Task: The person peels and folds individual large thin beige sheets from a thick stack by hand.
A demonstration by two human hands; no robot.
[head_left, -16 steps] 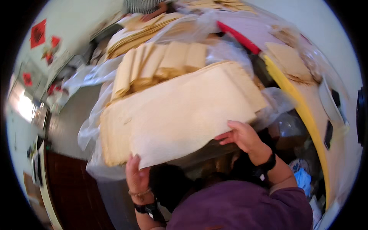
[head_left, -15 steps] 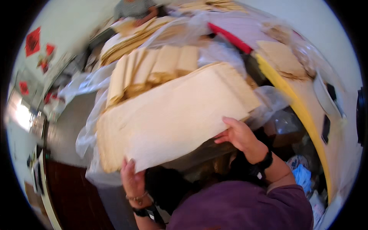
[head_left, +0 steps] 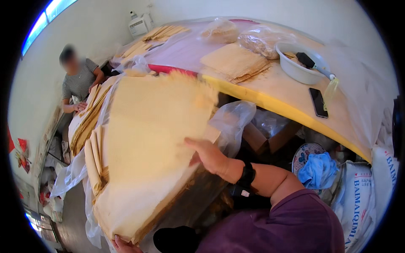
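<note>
A broad stack of thin cream-coloured sheets (head_left: 130, 206) lies in front of me, its right side brown-edged and ragged. Above it a pale yellowish sheet (head_left: 156, 122), blurred by motion, covers the far part. At that sheet's right edge is my right hand (head_left: 211, 158), with thumb and fingers apart; the fingertips are slightly smeared. Low in the picture, my left hand (head_left: 122, 245) pinches the near left corner of the stack, cut off by the lower rim. Rolled or folded sheets (head_left: 95, 160) stand along the stack's left side.
A person (head_left: 80, 80) in a striped top works at far-left sheets. A yellow-edged table (head_left: 278, 105) holds more flat sheets (head_left: 236, 61), a white basin (head_left: 297, 69) and a phone (head_left: 318, 102). Below are a blue cloth (head_left: 318, 168), white sacks (head_left: 356, 198) and a cardboard box (head_left: 282, 137).
The view has swung to the right. My right hand is now farther along the stack's right side, and a blurred sheet lies above it. My left hand has shifted to the near left corner.
</note>
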